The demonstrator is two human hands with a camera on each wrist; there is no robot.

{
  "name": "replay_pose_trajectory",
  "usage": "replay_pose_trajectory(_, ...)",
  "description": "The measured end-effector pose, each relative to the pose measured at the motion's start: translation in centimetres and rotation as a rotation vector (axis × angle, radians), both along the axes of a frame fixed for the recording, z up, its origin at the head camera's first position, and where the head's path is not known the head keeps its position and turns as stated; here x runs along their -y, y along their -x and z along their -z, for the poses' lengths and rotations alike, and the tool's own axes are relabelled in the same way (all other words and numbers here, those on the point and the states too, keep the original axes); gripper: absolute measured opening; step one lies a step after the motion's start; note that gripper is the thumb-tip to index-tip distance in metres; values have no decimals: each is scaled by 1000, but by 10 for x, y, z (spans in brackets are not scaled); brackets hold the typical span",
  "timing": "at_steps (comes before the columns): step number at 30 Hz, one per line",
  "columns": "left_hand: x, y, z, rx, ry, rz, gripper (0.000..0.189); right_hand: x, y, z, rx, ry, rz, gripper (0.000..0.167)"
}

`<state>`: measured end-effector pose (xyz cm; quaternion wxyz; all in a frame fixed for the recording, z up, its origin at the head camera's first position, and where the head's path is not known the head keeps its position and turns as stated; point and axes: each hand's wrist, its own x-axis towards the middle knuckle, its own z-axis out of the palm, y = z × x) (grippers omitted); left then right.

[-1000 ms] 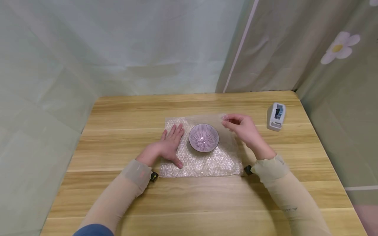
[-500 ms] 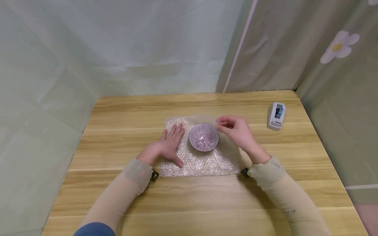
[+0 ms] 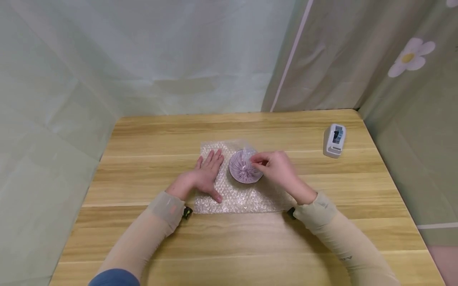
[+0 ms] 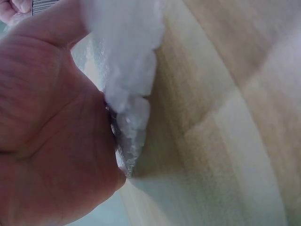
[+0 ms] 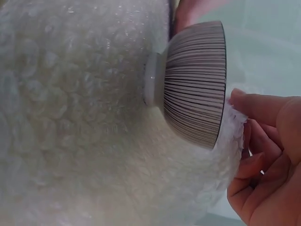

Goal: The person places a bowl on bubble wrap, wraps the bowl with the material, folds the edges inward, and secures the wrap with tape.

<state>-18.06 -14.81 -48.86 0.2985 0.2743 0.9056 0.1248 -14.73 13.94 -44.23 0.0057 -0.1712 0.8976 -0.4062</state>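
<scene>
A small bowl (image 3: 241,169) with thin dark stripes stands upright on a sheet of bubble wrap (image 3: 229,202). The right wrist view shows the bowl (image 5: 195,84) from the side, its white foot resting on the wrap. My left hand (image 3: 206,177) lies flat with spread fingers on the wrap's left part, beside the bowl. Thumb and fingers of my right hand (image 3: 277,169) pinch the wrap's far right corner, lifted over the bowl's right rim. In the left wrist view, the left palm (image 4: 56,117) rests near the wrap's edge (image 4: 129,113).
A white tape dispenser (image 3: 334,140) stands at the back right of the wooden table (image 3: 236,246). Pale curtains (image 3: 200,59) hang behind and beside the table.
My right hand has moved left and toward me, carrying the wrap's corner from behind the bowl's right side to over its rim. My left hand and the bowl stay in place.
</scene>
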Motion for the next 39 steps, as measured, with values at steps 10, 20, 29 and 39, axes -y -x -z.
replay_pose_trajectory(10,-2,-3,-12,-2,-20,5,162,11,-2,3,-150,-361,-68,11)
replay_pose_trajectory(20,3,2,10,-3,-48,-3,167,14,-1,4,-194,-427,-119,11)
replay_pose_trajectory(29,3,1,6,3,-39,-4,166,17,-1,7,-229,-432,-137,10)
replay_pose_trajectory(39,2,1,8,1,-31,-11,167,21,3,5,-183,-474,-129,14)
